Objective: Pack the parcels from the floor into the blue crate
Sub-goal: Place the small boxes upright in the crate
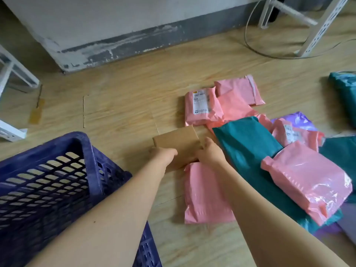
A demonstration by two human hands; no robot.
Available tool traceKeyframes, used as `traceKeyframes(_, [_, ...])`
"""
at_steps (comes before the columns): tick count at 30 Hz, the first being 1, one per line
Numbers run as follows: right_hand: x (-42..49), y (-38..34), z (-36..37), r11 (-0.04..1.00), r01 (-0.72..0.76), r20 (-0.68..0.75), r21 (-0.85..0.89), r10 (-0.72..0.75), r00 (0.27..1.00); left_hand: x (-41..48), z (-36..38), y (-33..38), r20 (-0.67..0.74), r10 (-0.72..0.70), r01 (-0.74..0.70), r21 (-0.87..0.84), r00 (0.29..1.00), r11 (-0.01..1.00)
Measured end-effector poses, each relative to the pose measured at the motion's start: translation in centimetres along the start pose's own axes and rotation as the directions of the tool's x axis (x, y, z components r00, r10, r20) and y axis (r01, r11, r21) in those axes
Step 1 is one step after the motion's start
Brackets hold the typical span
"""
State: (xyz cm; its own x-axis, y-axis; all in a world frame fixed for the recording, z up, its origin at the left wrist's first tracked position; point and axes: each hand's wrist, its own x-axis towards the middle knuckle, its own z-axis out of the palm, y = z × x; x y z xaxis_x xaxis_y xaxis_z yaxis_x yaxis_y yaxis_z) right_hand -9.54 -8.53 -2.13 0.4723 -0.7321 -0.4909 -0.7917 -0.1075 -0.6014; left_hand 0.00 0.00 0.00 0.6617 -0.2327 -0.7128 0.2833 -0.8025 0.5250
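A flat brown cardboard parcel (177, 140) sits in the middle of the wooden floor. My left hand (163, 154) grips its near left edge and my right hand (209, 153) grips its near right edge. The blue crate (81, 145) stands at the lower left, and nothing is visible inside it. To the right lie pink parcels (202, 106), one pink parcel (204, 191) just below my right hand, teal parcels (248, 143) and a purple one (300, 118).
A grey wall base (134, 45) runs along the back. White metal rack legs stand at the far right (317, 29) and at the left edge (11, 74). A pale cable (269, 53) loops on the floor. Bare floor lies between crate and wall.
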Motion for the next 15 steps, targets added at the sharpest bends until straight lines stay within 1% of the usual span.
traceKeyframes(3, [-0.1,0.4,0.8,0.999,-0.029,0.051,0.02,0.028,0.998,0.2,0.0,-0.4,0.121,0.004,-0.001,-0.021,0.993,1.0])
traceKeyframes(5, [-0.3,0.6,1.1,0.998,-0.046,0.034,0.051,0.044,0.998,0.1,-0.1,-0.6,0.175,0.008,0.002,-0.06,0.984,0.998])
traceKeyframes(9, [-1.4,-0.1,0.5,0.996,-0.018,-0.069,0.092,0.025,0.997,-1.0,-0.9,0.0,0.184,0.009,0.021,-0.16,0.983,0.987])
traceKeyframes(12, [-2.9,-1.1,-0.5,0.982,0.007,-0.168,0.188,0.025,0.986,-2.2,-1.5,0.7,0.16,0.021,0.017,-0.231,0.987,0.973])
traceKeyframes(15, [-5.1,-2.8,-2.3,0.957,0.061,-0.268,0.282,0.018,0.963,-4.7,-2.7,1.3,0.171,0.038,0.018,-0.312,0.985,0.95])
